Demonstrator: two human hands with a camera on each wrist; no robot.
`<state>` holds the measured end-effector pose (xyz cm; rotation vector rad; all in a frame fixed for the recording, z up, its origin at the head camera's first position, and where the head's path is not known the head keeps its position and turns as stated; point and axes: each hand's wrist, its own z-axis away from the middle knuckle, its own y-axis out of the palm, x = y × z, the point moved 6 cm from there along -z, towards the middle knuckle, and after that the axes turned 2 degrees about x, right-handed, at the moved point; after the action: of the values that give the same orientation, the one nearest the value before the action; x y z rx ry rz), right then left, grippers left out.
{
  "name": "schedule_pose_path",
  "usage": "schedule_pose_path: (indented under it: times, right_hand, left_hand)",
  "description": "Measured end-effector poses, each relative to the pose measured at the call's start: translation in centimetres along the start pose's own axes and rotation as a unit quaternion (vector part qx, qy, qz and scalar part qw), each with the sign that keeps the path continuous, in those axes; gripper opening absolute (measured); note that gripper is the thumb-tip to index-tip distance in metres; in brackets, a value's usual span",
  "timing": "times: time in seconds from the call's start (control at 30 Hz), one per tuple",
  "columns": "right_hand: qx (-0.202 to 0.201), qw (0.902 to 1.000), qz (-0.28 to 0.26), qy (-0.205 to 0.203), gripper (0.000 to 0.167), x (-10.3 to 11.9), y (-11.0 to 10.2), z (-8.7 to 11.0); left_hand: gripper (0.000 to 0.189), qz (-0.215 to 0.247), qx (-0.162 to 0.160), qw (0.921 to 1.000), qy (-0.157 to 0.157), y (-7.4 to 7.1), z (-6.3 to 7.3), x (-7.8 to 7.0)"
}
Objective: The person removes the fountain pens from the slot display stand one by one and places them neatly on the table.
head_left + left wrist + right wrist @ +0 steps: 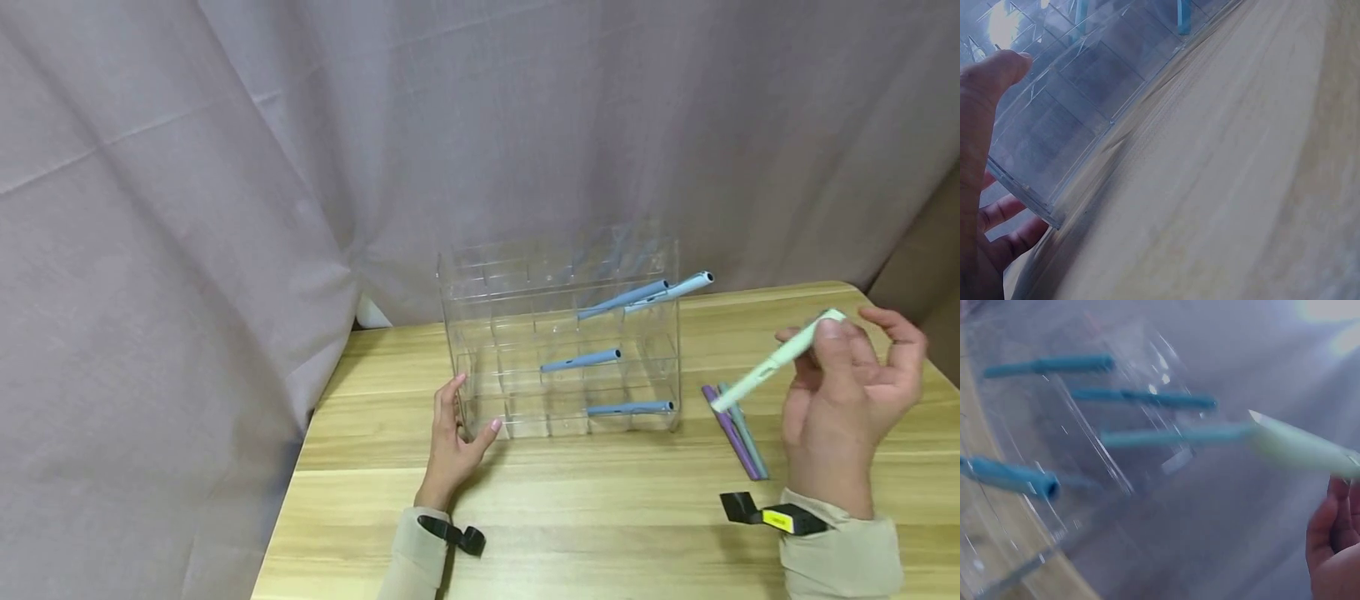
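My right hand (843, 400) is pinching the green pen (777, 365), my left hand (452, 454) holding the rack (517, 387) leftward. I am presumably loading, the next move needing alignment.

Grey curtain (495, 125) hangs behind a wood-grain table (585, 517)

Place: a draped-off nook; whether home, office or lab cannot be told
Counter (600, 517): wood-grain top, bearing a clear rack (517, 293) and pens (581, 361)
Cloth (487, 125): grey, hanging in folds behind
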<state>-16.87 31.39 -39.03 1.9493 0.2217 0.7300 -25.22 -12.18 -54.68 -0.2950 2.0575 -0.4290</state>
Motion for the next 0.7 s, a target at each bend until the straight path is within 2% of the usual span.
schedule_pose_path:
  times: [0.07,0.13,0.2,0.3,0.4,0.5,0.6,0.7]
  right_hand:
    - [-0.044,0.9986,-0.003,0.029,0.029,0.5,-1.9,-1.2]
    - [-0.083,0.9931,0.034,0.076,0.025,0.7,-4.4,-2.3]
    - [-0.089,0.9837,0.07,0.139,0.023,0.4,-6.9,-3.2]
    - [-0.04,0.9643,0.123,0.231,0.032,-0.8,-10.5,-3.6]
    - [0.021,0.9425,0.177,0.283,0.042,-2.4,-13.6,-3.0]
    - [0.027,0.9221,0.262,0.283,0.041,-3.6,-16.1,-2.2]
    - [-0.002,0.899,0.35,0.263,0.038,-4.2,-17.5,-1.6]
    - [-0.028,0.8694,0.431,0.241,0.036,-4.1,-17.9,-1.2]
  left_hand:
    - [0.089,0.001,0.001,1.0,-0.001,0.1,-0.1,-0.1]
    - [0.089,0.002,0.001,1.0,-0.004,0.2,-0.2,-0.2]
    - [0.089,0.005,0.002,1.0,-0.005,0.2,-0.2,-0.2]
    - [0.089,0.012,0.002,0.9999,-0.006,0.3,-0.3,-0.3]
    - [0.088,0.016,0.002,0.9998,-0.007,0.1,-0.1,-0.2]
    - [0.089,0.014,0.003,0.9999,-0.008,0.1,0.1,-0.2]
    - [0.089,0.01,0.003,0.9999,-0.008,0.0,0.2,-0.2]
    - [0.089,0.01,0.004,0.9999,-0.008,-0.1,0.2,-0.2]
